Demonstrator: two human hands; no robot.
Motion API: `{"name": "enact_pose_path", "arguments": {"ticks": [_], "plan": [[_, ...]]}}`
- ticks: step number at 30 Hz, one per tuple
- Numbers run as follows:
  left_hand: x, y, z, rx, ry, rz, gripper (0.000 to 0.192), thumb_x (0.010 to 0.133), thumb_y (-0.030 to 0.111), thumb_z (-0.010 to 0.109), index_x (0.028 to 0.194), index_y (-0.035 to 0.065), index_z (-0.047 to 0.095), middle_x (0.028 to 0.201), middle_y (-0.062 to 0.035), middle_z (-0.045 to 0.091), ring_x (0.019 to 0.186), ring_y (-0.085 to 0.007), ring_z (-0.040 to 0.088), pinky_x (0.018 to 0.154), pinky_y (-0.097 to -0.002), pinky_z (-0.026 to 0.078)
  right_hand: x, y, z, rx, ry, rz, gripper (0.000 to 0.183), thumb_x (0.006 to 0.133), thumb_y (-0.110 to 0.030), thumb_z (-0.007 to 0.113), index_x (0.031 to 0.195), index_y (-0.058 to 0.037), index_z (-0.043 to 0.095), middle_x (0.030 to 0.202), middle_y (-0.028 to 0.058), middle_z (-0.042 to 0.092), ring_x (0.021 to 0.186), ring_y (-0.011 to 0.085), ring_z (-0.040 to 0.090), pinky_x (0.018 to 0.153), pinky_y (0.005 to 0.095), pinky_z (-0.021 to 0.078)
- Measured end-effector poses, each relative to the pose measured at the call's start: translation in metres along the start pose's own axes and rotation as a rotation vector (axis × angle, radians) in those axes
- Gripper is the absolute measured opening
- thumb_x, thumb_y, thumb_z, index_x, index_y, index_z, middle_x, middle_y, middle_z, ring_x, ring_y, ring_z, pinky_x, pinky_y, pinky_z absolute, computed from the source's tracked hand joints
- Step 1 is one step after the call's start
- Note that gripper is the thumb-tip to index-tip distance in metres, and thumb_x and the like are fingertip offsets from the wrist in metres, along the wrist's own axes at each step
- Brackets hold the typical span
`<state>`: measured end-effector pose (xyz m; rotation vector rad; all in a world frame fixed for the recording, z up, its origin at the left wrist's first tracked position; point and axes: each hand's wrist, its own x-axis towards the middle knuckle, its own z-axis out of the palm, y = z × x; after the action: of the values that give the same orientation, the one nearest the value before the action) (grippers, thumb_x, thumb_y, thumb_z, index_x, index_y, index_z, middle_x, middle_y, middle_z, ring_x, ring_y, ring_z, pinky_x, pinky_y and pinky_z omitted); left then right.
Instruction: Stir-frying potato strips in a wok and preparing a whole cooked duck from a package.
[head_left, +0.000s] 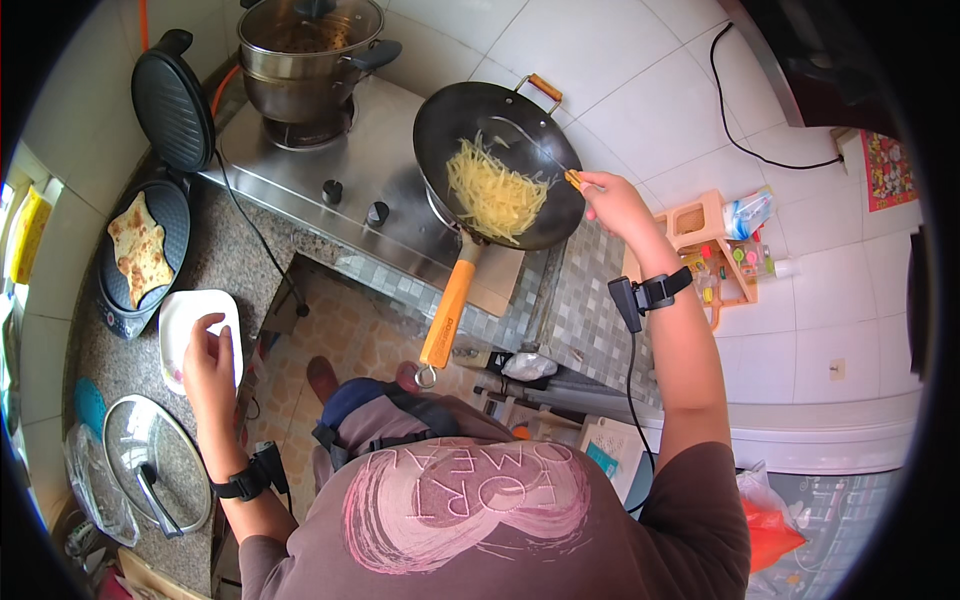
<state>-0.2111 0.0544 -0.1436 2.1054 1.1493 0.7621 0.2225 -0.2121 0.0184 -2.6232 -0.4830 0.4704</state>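
My right hand (611, 201) grips the wooden handle end of a metal cooking utensil (574, 178), whose thin shaft reaches into the black wok (442, 120). Pale yellow shredded strips (495, 195), perhaps potato, lie in the wok, which sits on the stove with its orange wooden handle (448, 315) towards me. Over the white rectangular dish (176, 319) hovers my left hand (208, 352), fingers bent and apart; whether it touches the dish I cannot tell. Beyond it, a browned flatbread (142, 251) rests in the opened electric griddle (178, 217).
A lidded steamer pot (274, 75) stands on the far left burner of the steel stove (360, 172). Near my left forearm lies a glass lid (124, 439). The griddle's black cord (259, 240) crosses the stove edge. A pink rack (686, 225) with bottles is at the right.
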Motion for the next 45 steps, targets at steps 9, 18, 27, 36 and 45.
{"name": "enact_pose_path", "arguments": {"ticks": [9,18,27,36,45], "plan": [[-0.007,-0.002,-0.012,0.028,0.008,-0.078,0.014,0.09,0.01,0.061,0.104,0.0073,0.062,0.058,-0.0011,0.045,0.054,-0.0115,0.044,0.052,-0.0293,0.036,-0.066,-0.002,-0.071,-0.476,0.071,-0.269,0.034,0.09,-0.026,0.056,0.118,-0.0082,0.064,0.107,0.0168,0.068,0.099,0.0326,0.064,0.087,0.0369,0.0488],[-0.009,-0.011,-0.007,0.013,-0.02,-0.047,0.016,0.09,0.01,0.061,0.105,0.0069,0.061,0.06,-0.0012,0.046,0.055,-0.011,0.044,0.052,-0.0285,0.037,-0.061,0.014,-0.038,-0.457,-0.061,-0.265,0.034,0.092,-0.024,0.055,0.12,-0.0066,0.063,0.105,0.0188,0.067,0.097,0.0344,0.064,0.086,0.0356,0.0492],[0.0,0.006,-0.012,0.048,-0.033,-0.037,0.016,0.09,0.01,0.061,0.106,0.0067,0.061,0.06,-0.002,0.047,0.054,-0.0112,0.044,0.052,-0.0289,0.037,-0.025,0.04,-0.003,-0.321,0.2,-0.437,0.036,0.091,-0.027,0.056,0.122,-0.0083,0.062,0.108,0.02,0.066,0.101,0.0343,0.063,0.086,0.0393,0.0491],[-0.017,0.006,-0.006,0.051,-0.009,-0.049,0.016,0.091,0.013,0.061,0.106,0.0075,0.062,0.06,-0.0039,0.049,0.055,-0.0141,0.046,0.054,-0.0308,0.039,-0.072,0.024,-0.047,-0.469,0.026,-0.352,0.035,0.091,-0.028,0.055,0.121,-0.0127,0.064,0.109,0.017,0.066,0.101,0.0332,0.062,0.087,0.0393,0.049],[-0.053,0.02,-0.004,0.078,0.081,-0.109,0.016,0.09,0.012,0.06,0.105,0.0075,0.062,0.059,-0.0039,0.047,0.054,-0.0149,0.044,0.054,-0.0316,0.038,0.0,0.054,-0.003,-0.326,0.225,-0.492,0.033,0.093,-0.028,0.053,0.123,-0.0155,0.062,0.108,0.0157,0.067,0.097,0.0336,0.063,0.084,0.0392,0.0502]]}}
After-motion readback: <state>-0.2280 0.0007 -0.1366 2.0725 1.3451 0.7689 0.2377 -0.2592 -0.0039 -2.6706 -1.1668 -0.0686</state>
